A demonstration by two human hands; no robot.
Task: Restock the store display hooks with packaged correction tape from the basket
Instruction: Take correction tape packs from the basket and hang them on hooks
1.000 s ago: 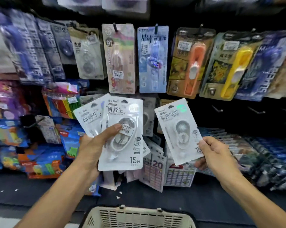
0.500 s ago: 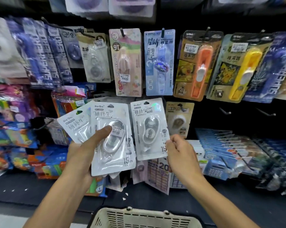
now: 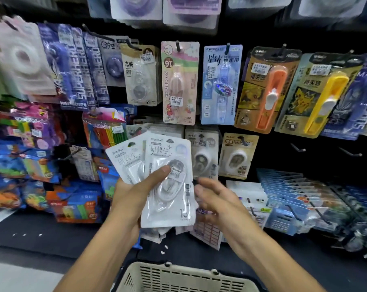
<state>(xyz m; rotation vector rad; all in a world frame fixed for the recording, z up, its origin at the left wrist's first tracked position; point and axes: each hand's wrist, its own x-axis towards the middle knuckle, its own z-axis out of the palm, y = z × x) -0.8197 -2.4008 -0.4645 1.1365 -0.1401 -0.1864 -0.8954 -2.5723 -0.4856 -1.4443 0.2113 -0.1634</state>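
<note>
My left hand (image 3: 134, 199) grips a fan of correction tape packs (image 3: 167, 184), thumb pressed on the front blister; my right hand (image 3: 218, 199) hangs relaxed and empty at their three o'clock edge. They look light, slick and flexible, so I'd pinch the stiffer card near the hang hole.

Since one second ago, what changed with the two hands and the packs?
The right hand hung its single pack on the hook, let go, and came back beside the left hand's packs. The left hand still grips its fanned packs.
</note>
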